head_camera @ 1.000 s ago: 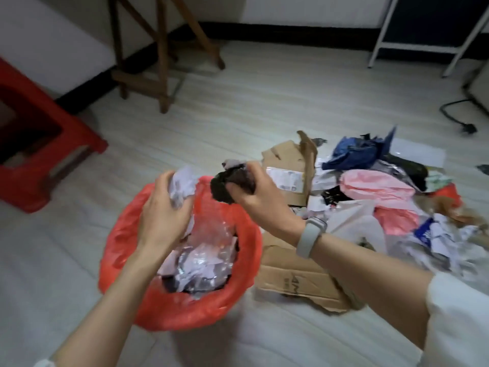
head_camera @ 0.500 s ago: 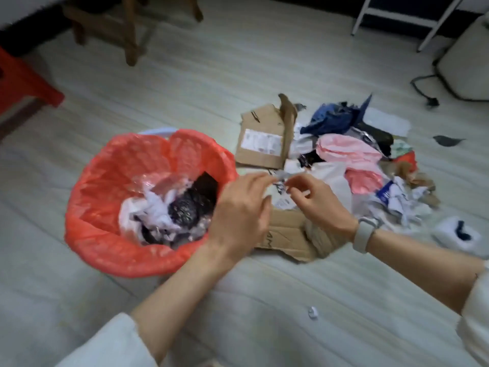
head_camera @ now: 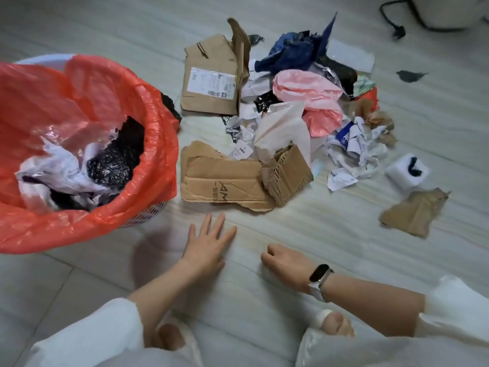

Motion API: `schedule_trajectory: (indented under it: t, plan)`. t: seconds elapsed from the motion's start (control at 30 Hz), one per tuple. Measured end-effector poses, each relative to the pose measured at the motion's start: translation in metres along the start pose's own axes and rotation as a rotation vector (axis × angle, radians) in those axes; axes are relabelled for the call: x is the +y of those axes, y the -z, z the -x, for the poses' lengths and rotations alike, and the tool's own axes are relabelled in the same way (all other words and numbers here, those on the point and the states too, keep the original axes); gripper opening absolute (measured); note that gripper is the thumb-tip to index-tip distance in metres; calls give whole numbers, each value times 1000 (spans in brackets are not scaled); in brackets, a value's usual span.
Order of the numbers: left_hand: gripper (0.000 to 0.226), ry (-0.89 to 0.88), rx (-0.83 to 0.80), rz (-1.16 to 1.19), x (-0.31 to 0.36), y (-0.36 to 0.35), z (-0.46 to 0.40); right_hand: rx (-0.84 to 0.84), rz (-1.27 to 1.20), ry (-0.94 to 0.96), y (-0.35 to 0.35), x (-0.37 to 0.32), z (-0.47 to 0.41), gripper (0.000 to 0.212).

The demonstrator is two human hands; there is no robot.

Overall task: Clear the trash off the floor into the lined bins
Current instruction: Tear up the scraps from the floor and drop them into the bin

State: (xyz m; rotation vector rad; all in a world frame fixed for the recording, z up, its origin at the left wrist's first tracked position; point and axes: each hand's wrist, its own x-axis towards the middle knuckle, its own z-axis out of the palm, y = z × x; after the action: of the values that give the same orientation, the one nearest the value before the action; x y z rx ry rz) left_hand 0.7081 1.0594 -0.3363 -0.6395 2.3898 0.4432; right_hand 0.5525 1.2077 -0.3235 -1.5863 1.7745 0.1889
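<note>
A white basket bin [head_camera: 39,59] lined with a red bag [head_camera: 156,144] stands at the left, holding crumpled white, clear and black waste. A trash pile [head_camera: 307,102] of cardboard, pink and blue plastic and crumpled paper lies on the floor ahead and to the right. A torn cardboard sheet [head_camera: 225,186] lies nearest me. My left hand [head_camera: 209,245] hovers flat with spread fingers just below that sheet and holds nothing. My right hand [head_camera: 285,263] curls its fingers down at the floor; a small white scrap that lay there is hidden under them.
A loose cardboard scrap [head_camera: 415,213] and a white packet [head_camera: 407,172] lie at the right. A black cable and plug [head_camera: 397,31] trail at the top right beside a pale object [head_camera: 447,9]. My knees [head_camera: 169,337] fill the bottom edge.
Both hands let go of the trash over the bin, swung right past the cardboard, and dropped to the floor near me. The view tilted down and closer.
</note>
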Motion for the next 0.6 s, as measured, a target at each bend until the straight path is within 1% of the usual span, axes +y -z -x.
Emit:
schedule_trajectory:
  t: [0.03,0.07,0.1,0.17,0.23,0.3,0.37,0.4,0.47,0.5,0.6]
  plan:
    - [77,-1,7,-7,0,1,-1,34,-32,-10,1,1,-1,22]
    - [74,-9,28,-17,-1,3,-2,103,-98,-36,6,2,-1,19]
    - [69,-28,74,-15,-2,5,-3,216,-155,-57,15,5,-4,15]
    - [58,-84,228,11,-5,16,-4,496,-308,-66,46,6,-15,9]
    - [46,-101,367,51,-10,28,-9,751,-439,4,94,-8,-27,6]
    - [35,-125,489,160,-7,49,-11,909,-530,121,146,-36,-35,9]
    - [24,-140,648,240,-1,76,-6,971,-591,277,194,-72,-41,9]
    - [18,-149,704,258,0,90,-3,986,-598,358,214,-90,-46,8]
    - [14,-155,786,253,0,110,3,999,-591,473,248,-123,-55,8]
    - [15,-147,796,247,-2,118,6,974,-586,498,261,-138,-61,9]
    - [21,-78,754,256,-13,127,12,802,-514,486,284,-161,-77,18]
